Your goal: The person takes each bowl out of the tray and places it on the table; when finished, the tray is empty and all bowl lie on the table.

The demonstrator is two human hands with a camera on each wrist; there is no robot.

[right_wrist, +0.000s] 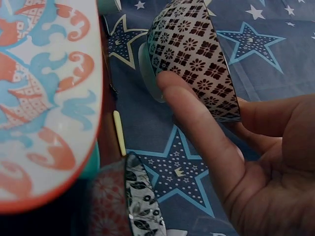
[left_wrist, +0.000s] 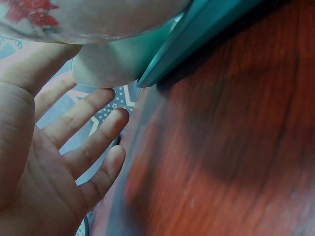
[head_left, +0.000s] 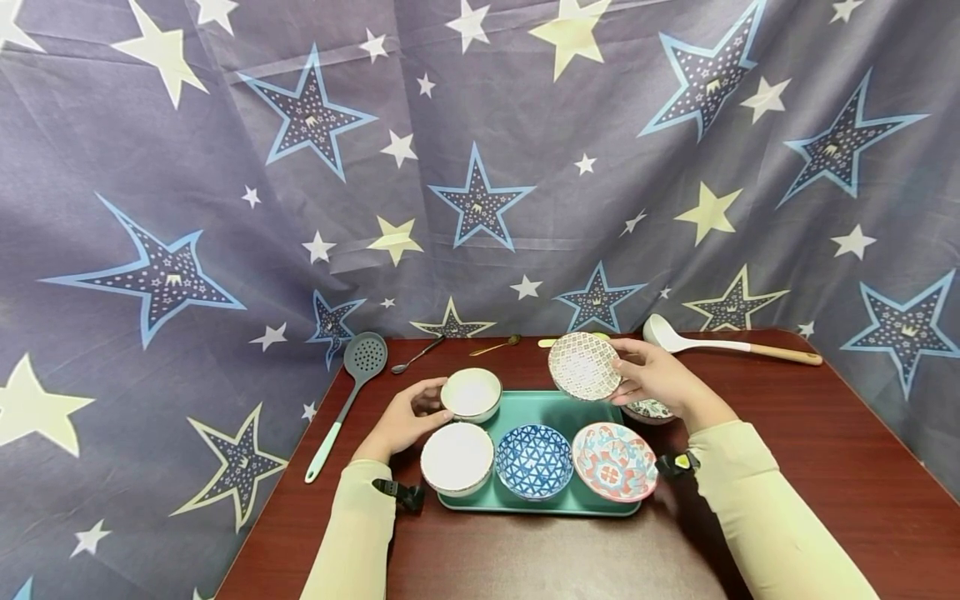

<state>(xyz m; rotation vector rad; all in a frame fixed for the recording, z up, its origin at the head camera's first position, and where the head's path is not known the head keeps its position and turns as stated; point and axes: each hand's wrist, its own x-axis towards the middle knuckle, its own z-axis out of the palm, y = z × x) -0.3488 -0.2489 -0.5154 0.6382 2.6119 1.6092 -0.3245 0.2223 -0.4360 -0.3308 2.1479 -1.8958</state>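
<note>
A teal tray [head_left: 558, 408] lies on the dark red table [head_left: 787, 467]. Along its front stand a white bowl [head_left: 457, 457], a blue patterned bowl [head_left: 534, 461] and a red and blue bowl [head_left: 613, 461]. At the tray's back left stands a second white bowl [head_left: 471, 394]. My left hand [head_left: 435, 398] touches its side, and the left wrist view shows the fingers [left_wrist: 93, 132] straight. My right hand [head_left: 626, 371] grips a brown-checked bowl [head_left: 583, 365] [right_wrist: 197, 54], tilted in the air over the tray's back right, thumb [right_wrist: 197, 123] on its outside. A floral bowl [head_left: 648, 410] sits beneath that hand.
A grey slotted spatula [head_left: 352, 392] with a teal handle lies left of the tray. A white ladle [head_left: 720, 343] with a wooden handle, a dark spoon [head_left: 416, 356] and a gold spoon [head_left: 495, 345] lie along the table's back edge. Star-printed cloth [head_left: 480, 167] hangs behind.
</note>
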